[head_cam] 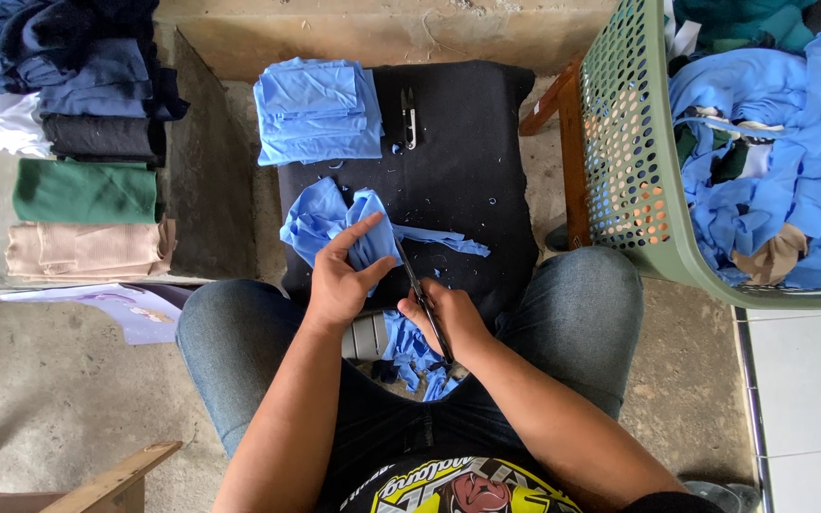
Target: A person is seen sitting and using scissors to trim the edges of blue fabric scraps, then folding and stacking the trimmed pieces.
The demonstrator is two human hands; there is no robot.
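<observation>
Blue fabric piece bunched on black mat between knees, left hand pinning it, fingers clamped on cloth
Right hand closed on scissors, blades at cloth beside left thumb: nick risk, or crooked cut if bunch slips
Room tight: basket right, folded blue stack and spare snips ahead, cloth piles left

Soft, even daylight, sharp focus throughout (edges bend slightly), faint shadows.
</observation>
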